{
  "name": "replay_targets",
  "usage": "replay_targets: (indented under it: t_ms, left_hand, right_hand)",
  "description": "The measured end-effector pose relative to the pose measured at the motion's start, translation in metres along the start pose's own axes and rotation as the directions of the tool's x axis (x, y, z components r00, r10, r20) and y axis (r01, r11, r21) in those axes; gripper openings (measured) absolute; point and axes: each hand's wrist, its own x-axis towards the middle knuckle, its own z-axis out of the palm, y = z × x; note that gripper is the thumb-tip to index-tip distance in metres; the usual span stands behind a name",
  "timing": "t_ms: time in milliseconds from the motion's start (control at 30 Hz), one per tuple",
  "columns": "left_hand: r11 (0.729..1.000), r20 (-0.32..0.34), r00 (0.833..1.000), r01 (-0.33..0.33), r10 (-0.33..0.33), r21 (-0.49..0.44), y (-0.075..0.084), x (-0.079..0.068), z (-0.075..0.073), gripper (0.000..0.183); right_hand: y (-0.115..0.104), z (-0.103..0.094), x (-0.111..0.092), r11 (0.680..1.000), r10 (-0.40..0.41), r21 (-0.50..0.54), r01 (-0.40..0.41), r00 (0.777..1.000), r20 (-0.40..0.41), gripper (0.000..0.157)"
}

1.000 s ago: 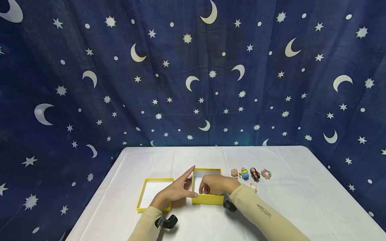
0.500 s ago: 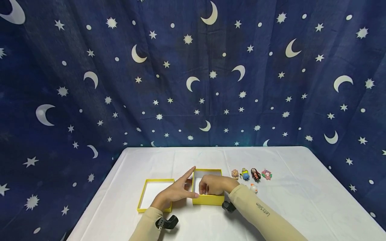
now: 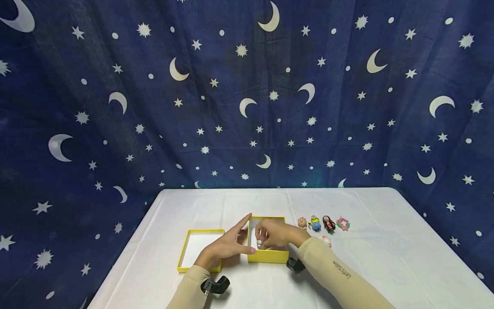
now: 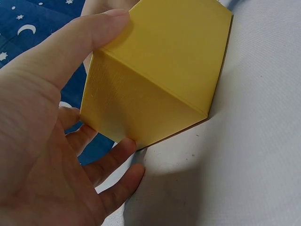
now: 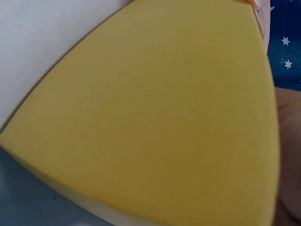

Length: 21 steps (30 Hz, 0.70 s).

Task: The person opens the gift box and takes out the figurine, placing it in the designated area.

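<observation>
A yellow box (image 3: 268,256) with a white inside stands open at mid-table. My left hand (image 3: 227,245) grips its left side, thumb on the front rim and forefinger at the far corner. In the left wrist view, the thumb lies along the top edge of the box (image 4: 164,52) while the other fingers touch its side wall. My right hand (image 3: 275,233) reaches into the box from the right. Its fingers pinch a small white figurine (image 3: 259,243) near the inside left. The right wrist view is mostly filled by the box's outer wall (image 5: 155,108), hiding the fingers.
Left of the box lies its yellow-edged lid (image 3: 180,257), white inside up. To the right stand a tan figurine (image 3: 302,223), a Minion figurine (image 3: 315,224), a dark-haired doll figurine (image 3: 329,224) and a pink-green figurine (image 3: 342,223). A white-orange figurine (image 3: 327,240) sits nearer, by the right sleeve.
My right hand has risen slightly inside the box and its fingers have spread a little, so the small white figurine now shows. The left hand keeps its place on the box.
</observation>
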Motion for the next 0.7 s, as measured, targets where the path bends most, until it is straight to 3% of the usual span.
replay_targets:
  t_ms: [333,567,700]
  left_hand:
    - [1.0,0.0,1.0,0.017,-0.017,0.007,0.001,-0.002,-0.001,0.108]
    - [1.0,0.006,1.0,0.014,-0.014,-0.01,0.0,-0.002,-0.001,0.108]
    - [1.0,0.001,1.0,0.019,-0.019,-0.014,0.001,-0.001,-0.001,0.108]
  right_hand:
    - [0.001,-0.004,-0.001,1.0,-0.001,0.019,0.002,0.999,-0.054,0.019]
    - [0.009,-0.006,-0.002,0.993,-0.095,0.066,0.102,0.991,-0.096,0.017]
    - [0.014,-0.008,-0.003,0.99,-0.109,0.073,0.12,0.985,-0.137,0.018]
